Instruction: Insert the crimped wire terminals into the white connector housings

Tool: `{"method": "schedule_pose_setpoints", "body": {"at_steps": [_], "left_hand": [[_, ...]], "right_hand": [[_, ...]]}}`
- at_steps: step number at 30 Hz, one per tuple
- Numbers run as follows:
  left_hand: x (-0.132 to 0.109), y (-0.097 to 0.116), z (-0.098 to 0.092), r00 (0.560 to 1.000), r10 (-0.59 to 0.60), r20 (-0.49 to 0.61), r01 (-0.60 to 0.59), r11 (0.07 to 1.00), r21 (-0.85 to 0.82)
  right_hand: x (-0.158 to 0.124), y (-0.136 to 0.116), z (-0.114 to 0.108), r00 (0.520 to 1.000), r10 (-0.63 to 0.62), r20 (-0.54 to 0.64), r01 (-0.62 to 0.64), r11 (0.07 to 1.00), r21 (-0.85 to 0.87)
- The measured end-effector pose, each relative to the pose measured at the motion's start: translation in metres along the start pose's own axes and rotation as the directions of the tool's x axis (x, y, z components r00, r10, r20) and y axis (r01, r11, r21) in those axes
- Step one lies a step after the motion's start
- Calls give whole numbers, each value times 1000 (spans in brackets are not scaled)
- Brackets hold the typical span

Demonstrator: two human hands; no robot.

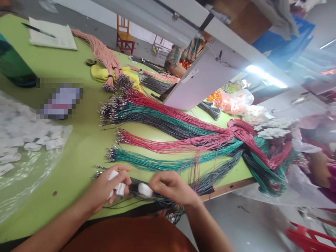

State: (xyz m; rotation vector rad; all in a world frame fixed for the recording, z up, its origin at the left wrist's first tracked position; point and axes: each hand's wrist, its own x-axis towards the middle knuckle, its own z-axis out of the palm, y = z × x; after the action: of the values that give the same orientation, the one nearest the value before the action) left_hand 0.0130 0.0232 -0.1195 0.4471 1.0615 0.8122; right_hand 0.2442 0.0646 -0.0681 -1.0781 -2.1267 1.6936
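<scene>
Near edge of smooth lime-green worktop (78, 147): left hand (105, 187), grip closed on several small, boxy white plastic plugs (120, 189). Just beside it, right hand (172, 185), thumb and fingers pinched shut on one rounded white plug (145, 189), with thin dark wires (133, 189) stretched between both hands. Beyond, long limp bundles of red wires (168, 145) and green wires (157, 162), metal-tipped, fanned side by side. Far left, crinkled clear bag (31, 182) of more white pieces. Farther back, pink wires (105, 56) across a soft yellow cloth (98, 74).
</scene>
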Motion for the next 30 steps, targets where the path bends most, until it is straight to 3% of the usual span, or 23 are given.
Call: {"method": "schedule_pose_setpoints", "body": {"at_steps": [1,2,4,5,6,8,9,11,14,16,21,26,28,30], "left_hand": [[-1,6,-2,1000,-18,-6,17,993,-116],[-1,11,-4,999,-40,-20,34,970,-239],[-2,21,-7,993,-97,-64,59,896,-440],[-2,24,-7,990,-122,-75,69,862,-502],[-2,26,-8,987,-142,-79,78,840,-536],[-2,26,-8,986,-152,-60,96,834,-543],[-2,25,-8,987,-148,-56,97,846,-524],[-2,22,-9,991,-117,-61,76,883,-463],[-2,20,-13,996,-27,-88,-8,925,-379],[-4,21,-16,995,38,-93,-68,935,-349],[-10,29,-19,974,166,-152,-208,922,-327],[-8,28,-21,954,218,-205,-273,914,-301],[-7,29,-23,943,246,-226,-305,910,-281],[-7,32,-25,919,288,-269,-358,896,-264]], "right_hand": [[-13,0,-12,976,28,216,-61,987,149],[-25,0,-21,917,71,392,-178,954,242],[-40,0,-26,833,168,527,-332,914,232],[-42,-1,-22,839,213,500,-332,930,161],[-40,0,-14,883,236,405,-281,958,54],[-25,3,8,981,157,110,-127,962,-243],[-15,6,19,996,77,-35,-84,912,-402],[6,16,37,979,-48,-198,-96,747,-658],[25,32,47,971,-103,-216,-124,555,-823],[27,39,46,975,-115,-190,-101,532,-840],[19,38,40,974,-121,-194,-89,582,-809],[24,34,47,982,-89,-167,-89,559,-824],[22,33,45,979,-105,-177,-75,618,-783],[14,28,37,973,-114,-199,-52,735,-676]]}}
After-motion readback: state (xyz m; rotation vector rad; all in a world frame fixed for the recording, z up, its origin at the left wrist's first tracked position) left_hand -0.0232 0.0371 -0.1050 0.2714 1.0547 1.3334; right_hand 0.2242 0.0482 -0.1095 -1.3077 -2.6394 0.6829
